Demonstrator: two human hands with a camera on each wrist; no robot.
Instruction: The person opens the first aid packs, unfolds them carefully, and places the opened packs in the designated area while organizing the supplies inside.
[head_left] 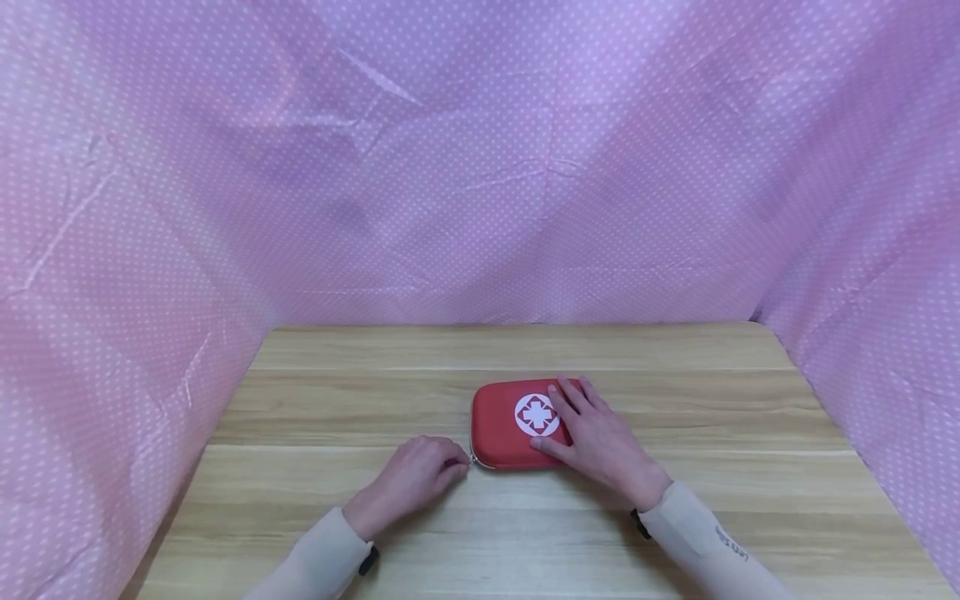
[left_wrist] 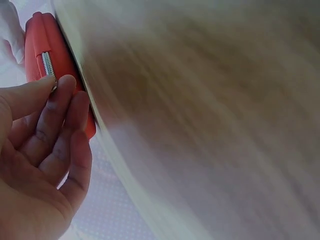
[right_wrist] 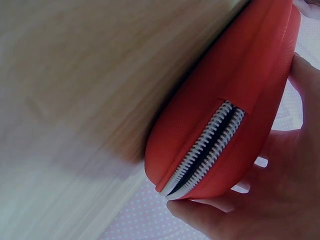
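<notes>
A red zippered first-aid case (head_left: 495, 425) lies flat on the wooden table, with a white cross emblem (head_left: 537, 415) on its lid. At its near left corner my left hand (head_left: 420, 475) pinches the zipper pull between thumb and forefinger. In the left wrist view, metal zipper teeth (left_wrist: 47, 64) run up from those fingertips to a red end flap. My right hand (head_left: 603, 442) rests over the case's right part, fingers spread across the lid. The right wrist view shows the zipper (right_wrist: 205, 150) at that end with its two rows of teeth apart. The inside is hidden.
The wood-grain table (head_left: 337, 400) extends on every side of the case. Pink polka-dot cloth (head_left: 480, 208) hangs behind the table and along its left and right sides. A dark band shows at each sleeve cuff.
</notes>
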